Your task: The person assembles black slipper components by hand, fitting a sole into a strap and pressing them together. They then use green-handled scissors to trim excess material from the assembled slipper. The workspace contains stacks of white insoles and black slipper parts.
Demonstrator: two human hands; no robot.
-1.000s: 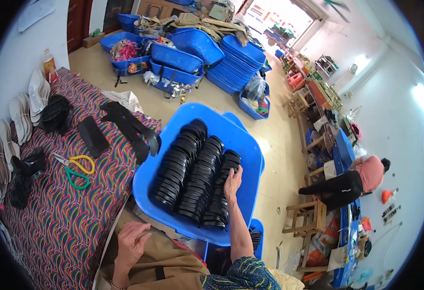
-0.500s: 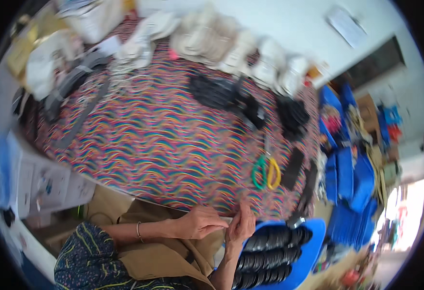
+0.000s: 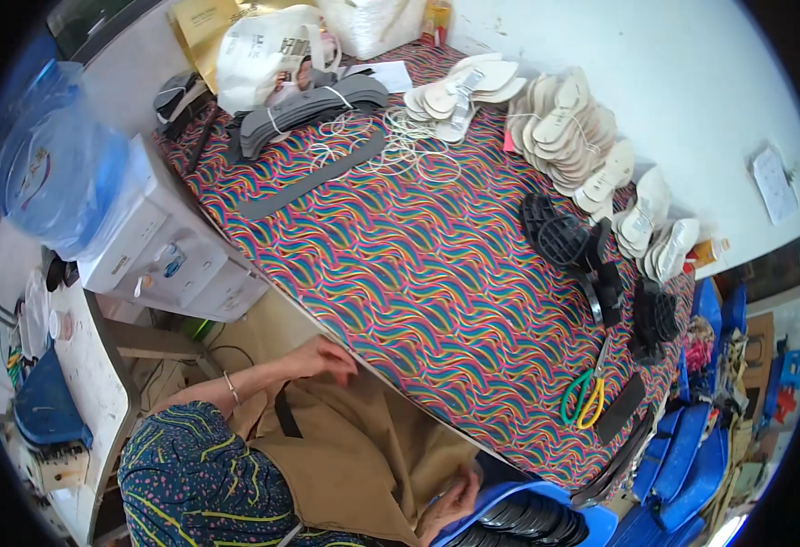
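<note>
My left hand (image 3: 330, 358), a bracelet at its wrist, hovers beside the table's near edge above the brown apron (image 3: 327, 469). Its fingers are loosely bent and slightly blurred, with nothing visible in them. Lower and to the right, my right hand (image 3: 455, 501) is by the rim of a blue bin (image 3: 598, 521). Its fingers are curved and apart, and I see nothing held. Rows of black, shiny curved pieces (image 3: 532, 518) lie in the bin. Scissors (image 3: 591, 387) with one green and one yellow handle rest on the patterned tablecloth (image 3: 418, 273), next to a dark strip (image 3: 620, 408).
Bundles of pale insole shapes (image 3: 564, 128) line the wall. Black sole-like pieces (image 3: 559, 232) lie before them. Tied grey strips (image 3: 313, 114), loose cords (image 3: 409, 150) and a white bag (image 3: 268, 59) are at far left. A water dispenser (image 3: 172, 246) stands left; blue bins (image 3: 692, 456) stand right.
My hands were close together at the table edge; now they are apart, the left one to the left, the right one down near the bin. The view has swung left.
</note>
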